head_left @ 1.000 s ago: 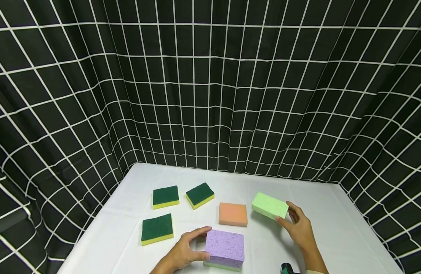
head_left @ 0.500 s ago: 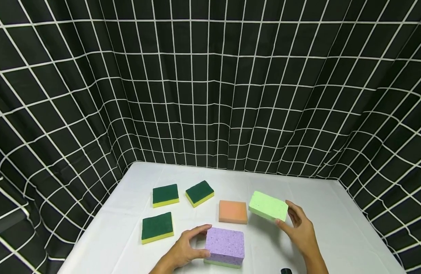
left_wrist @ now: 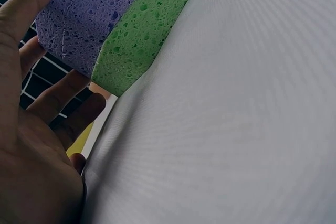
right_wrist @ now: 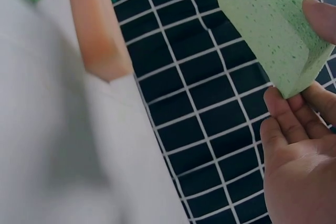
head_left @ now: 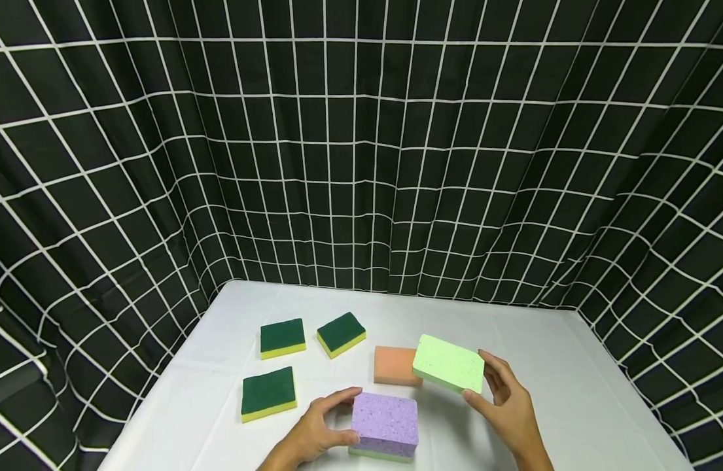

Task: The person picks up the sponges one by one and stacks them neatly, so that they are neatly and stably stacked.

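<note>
A purple sponge (head_left: 386,418) lies on top of a green sponge (left_wrist: 144,35), stacked near the front of the table. My left hand (head_left: 314,428) holds the purple one at its left end, thumb on the near side and fingers on the far side. Raised above the table, a light green sponge (head_left: 449,363) is pinched at its right end by my right hand (head_left: 508,409). Its left corner overlaps an orange sponge (head_left: 393,365) in the head view. The right wrist view shows that light green sponge (right_wrist: 270,30) tilted, gripped between thumb and fingers.
Toward the left lie three yellow sponges with dark green tops: one near (head_left: 269,394), one far left (head_left: 282,338), one farther right (head_left: 341,333). A white cloth covers the table (head_left: 514,333). Black curtain (head_left: 361,163) with a white grid surrounds the back and sides.
My right hand has carried the light green sponge leftward and slightly nearer, so it now covers part of the orange sponge. My left hand stays on the purple sponge.
</note>
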`<state>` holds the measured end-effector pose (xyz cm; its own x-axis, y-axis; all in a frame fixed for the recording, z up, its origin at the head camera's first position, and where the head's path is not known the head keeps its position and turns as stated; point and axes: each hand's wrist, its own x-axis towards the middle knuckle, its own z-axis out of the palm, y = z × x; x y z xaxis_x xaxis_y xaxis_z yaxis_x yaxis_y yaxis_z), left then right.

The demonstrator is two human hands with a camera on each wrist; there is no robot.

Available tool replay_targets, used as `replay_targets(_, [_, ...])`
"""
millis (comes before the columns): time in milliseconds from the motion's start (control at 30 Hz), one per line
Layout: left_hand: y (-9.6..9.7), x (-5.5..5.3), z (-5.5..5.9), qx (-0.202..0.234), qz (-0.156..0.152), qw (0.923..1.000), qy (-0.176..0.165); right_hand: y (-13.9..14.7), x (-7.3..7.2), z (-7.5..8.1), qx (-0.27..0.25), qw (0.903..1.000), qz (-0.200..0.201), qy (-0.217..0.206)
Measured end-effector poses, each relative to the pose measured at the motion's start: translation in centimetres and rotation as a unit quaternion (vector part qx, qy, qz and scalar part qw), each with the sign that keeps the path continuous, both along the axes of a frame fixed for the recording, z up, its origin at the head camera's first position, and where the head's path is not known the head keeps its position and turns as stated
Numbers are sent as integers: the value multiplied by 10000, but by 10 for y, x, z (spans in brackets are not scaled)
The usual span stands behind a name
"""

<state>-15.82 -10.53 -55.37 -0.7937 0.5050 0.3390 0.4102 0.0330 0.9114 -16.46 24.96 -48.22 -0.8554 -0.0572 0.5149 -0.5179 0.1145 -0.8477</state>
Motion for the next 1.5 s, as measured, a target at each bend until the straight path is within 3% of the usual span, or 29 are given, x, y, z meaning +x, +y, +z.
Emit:
replay_targets(300, [0,1,-1,-6,57,9997,-216,-13,10,-1,-45,9992,400,68])
replay_targets(667, [1,-1,1,130,-73,9999,-49,-32,17,2,-103,9966,815,102])
replay_targets(1000, [2,0,1,138,-63,9995,-286,-49,20,-2,-10,9932,1144,229])
replay_targets(1133, [2,1,0,151,-111,9997,-183,-53,21,-3,-29,9914,1277,298])
replay_targets(1333, [3,0,1,138,-89,9999,46,-60,24,-9,126,9916,1280,90])
replay_targets(1500, [3,-1,0,263,-213,9994,-78,-65,25,-14,204,9913,1301,-92])
